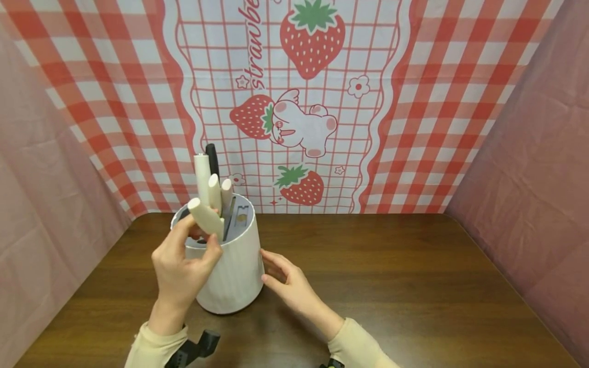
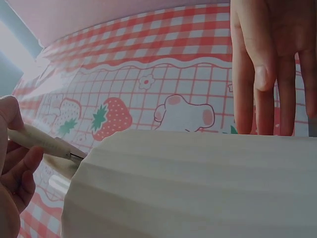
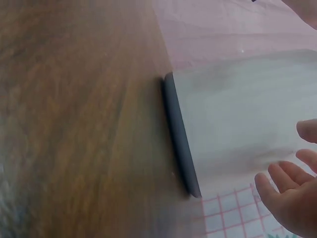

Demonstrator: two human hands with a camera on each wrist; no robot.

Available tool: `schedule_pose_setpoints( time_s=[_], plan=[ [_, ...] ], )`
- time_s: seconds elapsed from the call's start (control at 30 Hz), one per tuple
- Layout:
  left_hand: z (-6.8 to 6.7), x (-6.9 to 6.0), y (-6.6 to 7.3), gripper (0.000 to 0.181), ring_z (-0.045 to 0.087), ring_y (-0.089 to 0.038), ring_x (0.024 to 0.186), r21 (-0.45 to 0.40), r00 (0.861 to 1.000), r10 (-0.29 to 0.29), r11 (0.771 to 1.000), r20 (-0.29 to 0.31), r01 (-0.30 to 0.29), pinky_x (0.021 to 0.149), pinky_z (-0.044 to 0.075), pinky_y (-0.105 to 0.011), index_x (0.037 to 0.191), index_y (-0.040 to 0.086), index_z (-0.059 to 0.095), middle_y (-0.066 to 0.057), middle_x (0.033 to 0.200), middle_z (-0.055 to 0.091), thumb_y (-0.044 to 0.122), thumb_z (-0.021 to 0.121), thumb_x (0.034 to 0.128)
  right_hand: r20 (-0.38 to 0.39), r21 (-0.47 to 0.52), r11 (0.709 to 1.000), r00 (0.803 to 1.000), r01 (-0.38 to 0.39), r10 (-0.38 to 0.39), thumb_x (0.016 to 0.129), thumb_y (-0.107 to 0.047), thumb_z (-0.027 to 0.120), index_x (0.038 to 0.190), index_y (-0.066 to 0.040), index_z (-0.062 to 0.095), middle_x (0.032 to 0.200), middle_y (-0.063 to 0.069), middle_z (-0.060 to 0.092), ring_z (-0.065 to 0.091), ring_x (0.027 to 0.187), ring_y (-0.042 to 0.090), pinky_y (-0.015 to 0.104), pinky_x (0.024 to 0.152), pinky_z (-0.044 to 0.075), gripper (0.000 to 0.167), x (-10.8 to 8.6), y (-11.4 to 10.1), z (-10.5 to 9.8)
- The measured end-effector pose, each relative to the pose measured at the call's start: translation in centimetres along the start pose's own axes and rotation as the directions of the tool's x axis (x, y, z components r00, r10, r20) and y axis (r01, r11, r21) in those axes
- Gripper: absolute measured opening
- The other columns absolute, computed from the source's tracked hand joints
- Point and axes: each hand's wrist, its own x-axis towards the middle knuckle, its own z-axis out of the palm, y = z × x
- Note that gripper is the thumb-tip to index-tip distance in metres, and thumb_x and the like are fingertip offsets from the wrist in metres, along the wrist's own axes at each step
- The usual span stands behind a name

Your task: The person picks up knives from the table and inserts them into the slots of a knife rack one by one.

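A white ribbed knife block, round with a grey slotted top, stands on the table. My left hand grips the pale handle of a knife at the front of the block. In the left wrist view a bit of dark blade shows between that knife's handle and the block; the rest of the blade is hidden. My right hand rests its fingertips on the block's right side, fingers nearly straight. Behind the gripped knife, several other handles, white ones and a black one, stick up from the slots.
The brown wooden table stretches to the right of the block. A red checked cloth with strawberries hangs behind it, and pink cloth hangs at both sides. A black wrist mount sits on the left sleeve.
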Motion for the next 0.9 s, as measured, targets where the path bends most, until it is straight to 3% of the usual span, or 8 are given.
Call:
schedule_pose_setpoints(
  time_s=[0.27, 0.73, 0.9],
  plan=[
    [0.4, 0.1, -0.2, 0.032, 0.052, -0.015, 0.057, 0.055, 0.997, -0.039, 0.998, 0.066, 0.036, 0.054, 0.040, -0.022, 0.097, -0.005, 0.063, -0.009, 0.065, 0.060, 0.009, 0.058, 0.0685, -0.037, -0.004, 1.000, 0.999, 0.028, -0.028, 0.085, -0.001, 0.059, 0.130, 0.004, 0.045, 0.133, 0.019, 0.045, 0.046, 0.122, 0.031, 0.050, 0.095, 0.038, 0.047, 0.3, 0.2, 0.4],
    [1.2, -0.4, -0.4, 0.034, 0.053, -0.015, 0.058, 0.115, 0.995, -0.035, 0.993, 0.091, 0.025, 0.052, 0.039, -0.028, 0.100, -0.003, 0.064, -0.008, 0.063, 0.058, 0.008, 0.057, 0.0688, -0.051, -0.017, 1.000, 0.998, 0.020, -0.021, 0.086, 0.000, 0.058, 0.129, 0.004, 0.046, 0.132, 0.018, 0.046, 0.047, 0.121, 0.030, 0.048, 0.095, 0.039, 0.045, 0.6, 0.0, 0.5],
    [1.4, -0.2, -0.2, 0.033, 0.054, -0.015, 0.057, 0.170, 0.992, -0.068, 0.984, 0.102, 0.050, 0.051, 0.040, -0.028, 0.101, -0.002, 0.064, -0.008, 0.062, 0.059, 0.008, 0.058, 0.0704, -0.056, -0.011, 1.000, 0.998, 0.015, -0.016, 0.085, 0.001, 0.058, 0.128, 0.004, 0.046, 0.132, 0.018, 0.046, 0.047, 0.120, 0.029, 0.048, 0.096, 0.038, 0.045, 0.7, 0.2, 0.5]
  ],
)
